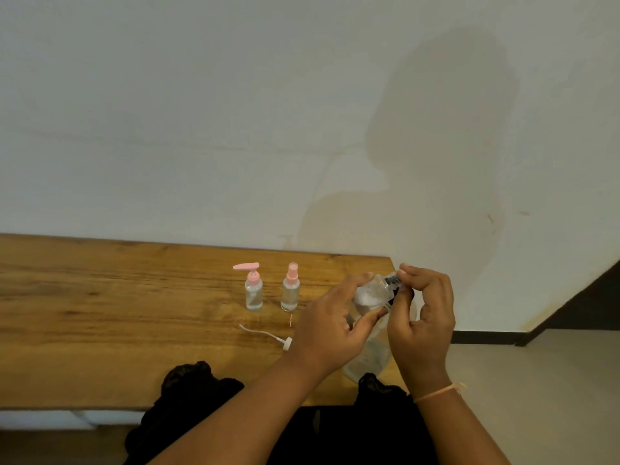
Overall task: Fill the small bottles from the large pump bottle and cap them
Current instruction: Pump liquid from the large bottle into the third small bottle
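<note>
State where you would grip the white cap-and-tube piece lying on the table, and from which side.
Probably pinch the white cap at its right end, from above: it is the thickest part, while the thin tube lies flat against the table.

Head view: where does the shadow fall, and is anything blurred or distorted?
Head view: a large soft shadow lies on the wall right of centre; the far edge of the table slants; the held clear bottle is smeared; the pink pump bottle and pink spray bottle look fairly sharp.
</note>
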Tool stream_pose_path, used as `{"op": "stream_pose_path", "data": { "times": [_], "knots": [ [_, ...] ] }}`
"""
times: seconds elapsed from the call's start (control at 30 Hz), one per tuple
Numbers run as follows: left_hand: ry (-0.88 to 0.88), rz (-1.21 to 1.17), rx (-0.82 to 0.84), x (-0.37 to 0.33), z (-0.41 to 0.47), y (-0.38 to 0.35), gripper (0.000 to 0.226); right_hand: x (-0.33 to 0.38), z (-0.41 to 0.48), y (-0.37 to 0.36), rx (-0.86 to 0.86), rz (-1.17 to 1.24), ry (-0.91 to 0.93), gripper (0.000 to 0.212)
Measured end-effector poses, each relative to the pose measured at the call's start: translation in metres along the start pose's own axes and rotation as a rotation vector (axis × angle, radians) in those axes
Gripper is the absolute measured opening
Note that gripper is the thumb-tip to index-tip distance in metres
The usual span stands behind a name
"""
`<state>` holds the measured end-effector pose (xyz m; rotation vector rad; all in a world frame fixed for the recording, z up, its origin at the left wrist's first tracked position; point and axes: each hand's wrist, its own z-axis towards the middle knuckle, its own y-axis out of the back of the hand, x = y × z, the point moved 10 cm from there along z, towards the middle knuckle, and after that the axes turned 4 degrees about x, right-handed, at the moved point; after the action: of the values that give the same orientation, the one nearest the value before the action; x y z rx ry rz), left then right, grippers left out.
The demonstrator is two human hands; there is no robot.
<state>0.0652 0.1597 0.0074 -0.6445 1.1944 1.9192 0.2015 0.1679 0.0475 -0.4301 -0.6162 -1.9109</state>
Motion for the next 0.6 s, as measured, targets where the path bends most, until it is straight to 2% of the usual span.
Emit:
{"op": "stream_pose_path", "data": {
  "times": [0.6],
  "knots": [
    [0.03,0.025,0.031,0.001,0.0,0.001,0.044,-0.003,0.001,-0.001,0.001,0.032,-0.004,0.017]
  ]
}}
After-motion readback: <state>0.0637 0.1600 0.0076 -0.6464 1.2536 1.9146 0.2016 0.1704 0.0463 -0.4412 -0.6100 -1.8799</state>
